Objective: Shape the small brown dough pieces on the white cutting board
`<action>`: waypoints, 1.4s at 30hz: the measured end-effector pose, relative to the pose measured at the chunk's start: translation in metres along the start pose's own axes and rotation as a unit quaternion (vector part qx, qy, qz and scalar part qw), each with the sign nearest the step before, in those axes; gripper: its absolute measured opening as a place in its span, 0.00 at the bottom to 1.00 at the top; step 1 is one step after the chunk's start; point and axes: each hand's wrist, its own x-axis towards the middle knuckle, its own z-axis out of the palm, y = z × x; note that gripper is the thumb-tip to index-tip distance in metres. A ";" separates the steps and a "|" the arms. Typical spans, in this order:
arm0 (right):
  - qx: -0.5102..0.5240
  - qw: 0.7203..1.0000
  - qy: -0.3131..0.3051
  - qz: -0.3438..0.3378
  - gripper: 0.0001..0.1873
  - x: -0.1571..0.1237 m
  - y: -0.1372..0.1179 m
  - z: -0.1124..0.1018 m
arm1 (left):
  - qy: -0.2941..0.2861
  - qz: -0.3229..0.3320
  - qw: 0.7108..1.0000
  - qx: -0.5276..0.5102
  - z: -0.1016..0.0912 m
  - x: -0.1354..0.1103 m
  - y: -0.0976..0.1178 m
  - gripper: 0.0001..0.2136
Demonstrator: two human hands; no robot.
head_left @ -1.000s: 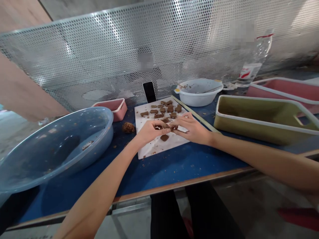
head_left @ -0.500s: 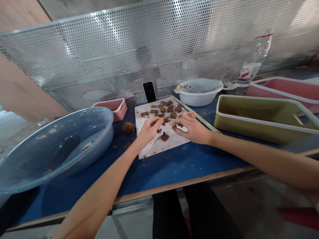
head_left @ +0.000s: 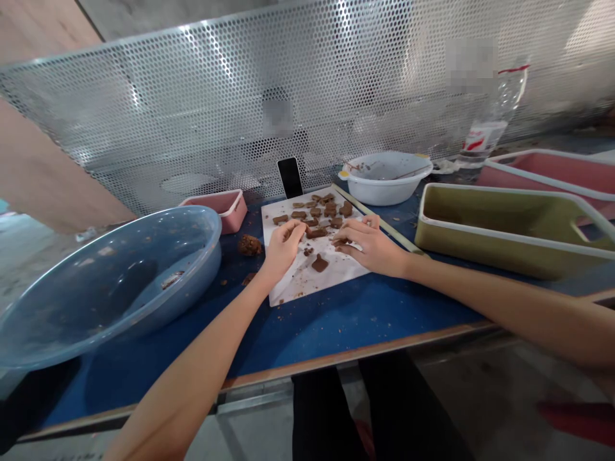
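Brown clay-like pieces, several of them, lie spread on a white board (head_left: 293, 291). At the board's left side is my left hand (head_left: 283, 246), its thumb and forefinger pinched together; what is between them, if anything, is hidden. Right by those fingertips lies an oblong brown piece (head_left: 316, 234). My right hand (head_left: 369, 246) is over the board's right part, fingers curled round a brown clay piece (head_left: 343, 242) that they mostly cover. A flat brown piece with a small stub (head_left: 319, 262) rests nearer me, among crumbs.
A large blue basin (head_left: 192, 301) stands at left, with a brown lump (head_left: 249, 245) and small pink bin (head_left: 235, 214) beside it. Behind the board are a phone (head_left: 289, 177) and white basin (head_left: 384, 189). A stick (head_left: 403, 240), green bin (head_left: 490, 240) and bottle (head_left: 483, 137) are at right.
My left hand has drawn back slightly to the left, and the oblong brown piece now shows between the hands. My right hand has barely moved, its fingers a little lower over its piece.
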 end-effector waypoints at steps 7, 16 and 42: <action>0.016 1.000 -0.012 0.012 0.20 0.001 0.001 0.000 | -0.004 0.003 1.000 -0.006 0.000 0.001 -0.003 0.15; 0.029 0.999 -0.008 0.034 0.14 0.000 0.004 0.003 | -0.003 0.002 1.000 0.003 0.000 -0.001 0.000 0.15; 0.064 0.997 -0.049 -0.009 0.27 0.001 0.002 0.000 | -0.005 0.004 1.000 -0.002 -0.004 0.005 -0.011 0.14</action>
